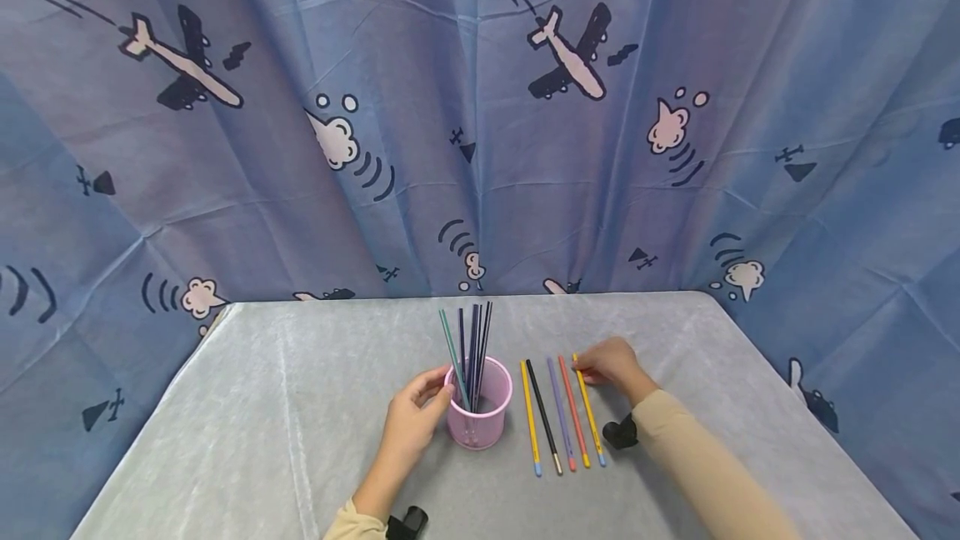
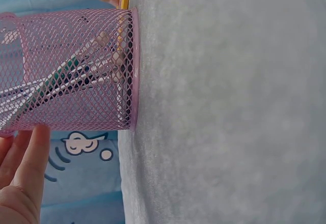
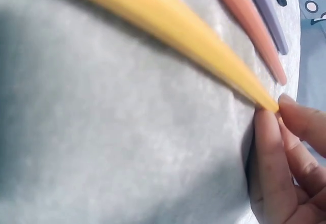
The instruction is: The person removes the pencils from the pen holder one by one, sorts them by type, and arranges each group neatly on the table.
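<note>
A pink mesh pencil cup stands upright on the table, with a green pencil and several dark pencils leaning inside. My left hand holds its left side near the rim, thumb and fingertips at the mesh. To the right of the cup, pencils lie side by side: a yellow one, a black one, a purple one, a red one and another yellow pencil at the right end. My right hand pinches that last pencil by its far end.
A pale grey cloth covers the table. Behind the table's far edge hangs a blue curtain printed with airplanes and clouds. A black wrist camera sits beneath the right forearm, close to the pencils, and another wrist camera is at the left wrist.
</note>
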Action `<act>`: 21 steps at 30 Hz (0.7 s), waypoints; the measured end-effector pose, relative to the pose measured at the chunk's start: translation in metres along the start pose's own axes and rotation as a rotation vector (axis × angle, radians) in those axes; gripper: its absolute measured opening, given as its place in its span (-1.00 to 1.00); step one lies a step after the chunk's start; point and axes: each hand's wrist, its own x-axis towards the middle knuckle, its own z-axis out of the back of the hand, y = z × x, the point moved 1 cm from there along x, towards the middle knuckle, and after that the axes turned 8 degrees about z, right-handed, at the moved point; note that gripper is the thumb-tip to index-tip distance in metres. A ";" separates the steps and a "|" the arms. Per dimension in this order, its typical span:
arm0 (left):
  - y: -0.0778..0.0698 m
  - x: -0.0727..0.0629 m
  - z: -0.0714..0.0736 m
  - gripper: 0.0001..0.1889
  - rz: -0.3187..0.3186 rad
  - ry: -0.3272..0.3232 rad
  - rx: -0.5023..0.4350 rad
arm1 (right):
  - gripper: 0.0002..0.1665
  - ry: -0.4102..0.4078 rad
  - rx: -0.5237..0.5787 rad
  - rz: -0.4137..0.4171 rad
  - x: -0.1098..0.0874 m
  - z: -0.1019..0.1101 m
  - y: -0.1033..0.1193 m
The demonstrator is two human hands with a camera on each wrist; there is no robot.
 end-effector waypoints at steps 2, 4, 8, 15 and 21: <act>0.000 -0.001 0.000 -0.63 0.000 0.001 0.000 | -0.82 -0.014 -0.044 -0.007 0.002 -0.001 -0.002; 0.000 -0.001 0.000 -0.63 0.001 -0.002 0.004 | -0.84 -0.027 -0.069 -0.012 0.004 -0.002 -0.003; 0.001 0.000 0.000 -0.63 -0.001 -0.005 0.009 | -0.84 -0.037 -0.047 -0.008 0.003 -0.001 -0.004; 0.001 -0.001 0.000 -0.62 0.013 -0.008 0.013 | -0.63 -0.082 0.082 0.093 -0.014 0.010 0.002; 0.000 0.000 0.000 -0.63 0.014 -0.012 0.006 | -0.55 -0.098 0.141 0.172 -0.028 0.004 0.015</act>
